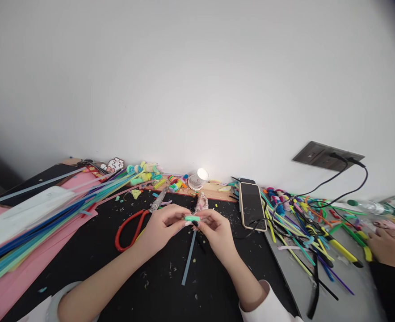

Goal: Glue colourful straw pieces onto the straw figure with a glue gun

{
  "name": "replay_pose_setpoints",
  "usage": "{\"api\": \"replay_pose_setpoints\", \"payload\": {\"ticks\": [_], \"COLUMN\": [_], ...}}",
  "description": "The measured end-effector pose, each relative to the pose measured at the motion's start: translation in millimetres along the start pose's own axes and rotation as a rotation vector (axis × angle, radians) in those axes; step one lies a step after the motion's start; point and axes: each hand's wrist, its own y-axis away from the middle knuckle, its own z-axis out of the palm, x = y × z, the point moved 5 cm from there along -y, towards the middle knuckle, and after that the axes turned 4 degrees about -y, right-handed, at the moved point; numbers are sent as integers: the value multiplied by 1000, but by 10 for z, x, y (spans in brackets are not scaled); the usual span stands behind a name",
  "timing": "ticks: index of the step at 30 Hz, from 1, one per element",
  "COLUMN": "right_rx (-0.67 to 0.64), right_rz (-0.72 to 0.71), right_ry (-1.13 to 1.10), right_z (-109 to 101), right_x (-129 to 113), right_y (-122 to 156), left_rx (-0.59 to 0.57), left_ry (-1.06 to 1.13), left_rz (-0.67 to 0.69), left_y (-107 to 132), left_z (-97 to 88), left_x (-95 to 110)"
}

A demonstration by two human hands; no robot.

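Between my two hands, above the black table mat, is a short mint-green pipe cleaner piece with a small black bit just under it. My left hand pinches its left end between thumb and fingers. The other end is in the fingertips of my right hand. Behind the fingers lies a pinkish patterned item, partly hidden. A grey-blue stick rests on the mat below my hands. Left of them lie red-handled scissors, blades pointing away from me.
Long pipe cleaners lie over pink sheets at left. A paper cup stands by the wall. Right are a phone, tangled pipe cleaners, yellow-black pliers, charging cables and another person's hand.
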Motion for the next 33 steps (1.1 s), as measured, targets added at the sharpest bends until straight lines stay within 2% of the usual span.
{"api": "replay_pose_setpoints", "payload": {"ticks": [4,9,13,19,23,26,28,29,33], "right_rx": [-25,-65,-76,-64,-28,-47,-39,-7,181], "right_rz": [-76,-200,-238,-224,-190,-166,-177,-194,-241], "right_ry": [101,448,558,533,438,389,434,488,809], "right_z": [12,7,12,30,15,16,-7,-35,-169], "right_x": [-30,-83,-109,-115,-82,-60,-67,-80,-143], "right_y": [27,77,80,53,41,39,37,35,27], "left_rx": [-8,0,-20,-43,-46,-50,24,97,476], "left_ry": [-58,12,27,-80,29,93,109,115,168], "left_rz": [97,14,-36,-16,-59,-88,-106,-118,-142], "left_y": [-11,-19,-12,-4,-5,-9,-21,-29,-46], "left_z": [8,32,43,25,54,74,20,-37,-350], "left_x": [6,-66,-90,-65,-67,-53,-46,-48,-77]}}
